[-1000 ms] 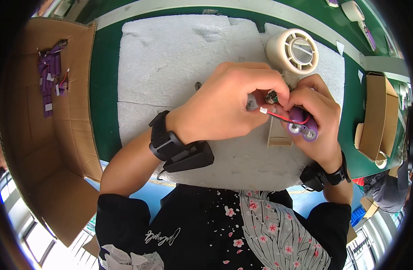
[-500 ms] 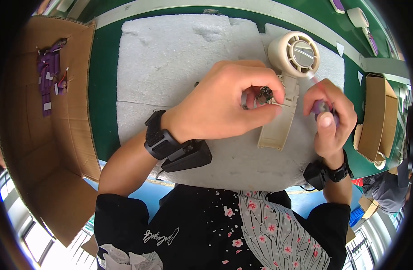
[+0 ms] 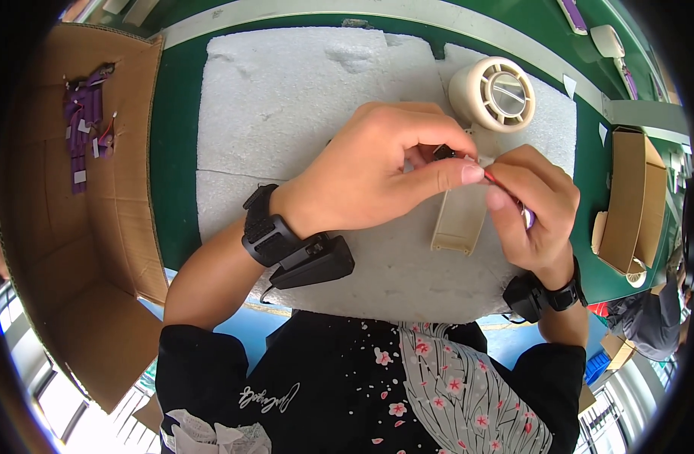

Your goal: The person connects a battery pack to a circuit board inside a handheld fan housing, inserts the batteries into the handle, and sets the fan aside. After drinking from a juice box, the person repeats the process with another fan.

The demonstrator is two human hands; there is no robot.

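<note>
A cream handheld fan [image 3: 468, 98] lies on the white foam sheet [image 3: 286, 98], its round grille up and its handle shell [image 3: 457, 219] open toward me. Over the handle, my left hand [image 3: 377, 170] pinches a small dark circuit board [image 3: 443, 153], mostly covered by the fingers. My right hand [image 3: 540, 212] is closed around a purple battery [image 3: 528, 218], of which only a sliver shows. A red wire [image 3: 491, 178] runs from it to the left fingertips, where both hands meet. The wire's end is hidden between the fingers.
At the left stands a large open cardboard box [image 3: 124, 227] with several purple batteries [image 3: 80, 136] in it. A smaller cardboard box [image 3: 623, 204] sits on the green table at the right. Another fan [image 3: 607, 42] lies at the far right, beyond a grey rail.
My right hand has moved left, bringing the battery and its red wire against the left fingertips. The left hand has stayed nearly in place, its thumb and fingers now closer together.
</note>
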